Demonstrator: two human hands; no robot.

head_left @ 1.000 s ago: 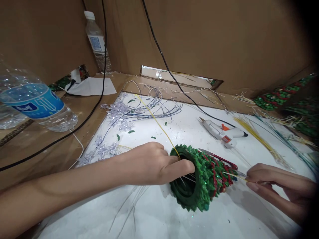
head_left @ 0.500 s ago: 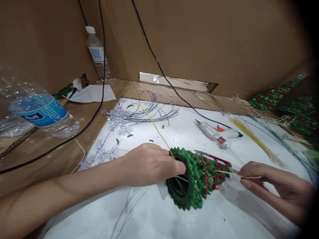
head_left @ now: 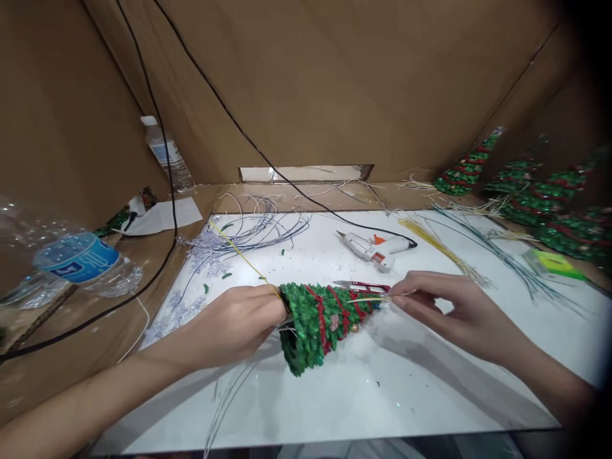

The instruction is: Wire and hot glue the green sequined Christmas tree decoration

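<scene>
Brown cardboard wall (head_left: pixel 306 83) behind, white-topped desk (head_left: pixel 392 398) under both hands. The green tree (head_left: pixel 313 328) lay on its side between the hands, hollow base toward the left hand (head_left: pixel 248 319), tip toward the right hand (head_left: pixel 435 303). Left hand was closed at the base rim, fingertips partly hidden there; right hand pinched a thin pale strand (head_left: pixel 366 299) against the tree's far side, near the tip. Tree looked light and fairly stiff, bumpy enough to grip, probably not slippery; red trim and small ornaments likely fragile. Best hold: the base rim, clear of the trim. Strand looked thin and bendable, so a fingertip pinch suited it. Yellow wire (head_left: pixel 243 255) ran from the left hand away over the desk; couldn't tell if it joined the strand. Red-handled cutter (head_left: pixel 366 287) sat just behind the tree, left of the right hand, glue gun (head_left: pixel 368 250) beyond: tight there. More room nearer than both hands, up to the desk's front edge.
</scene>
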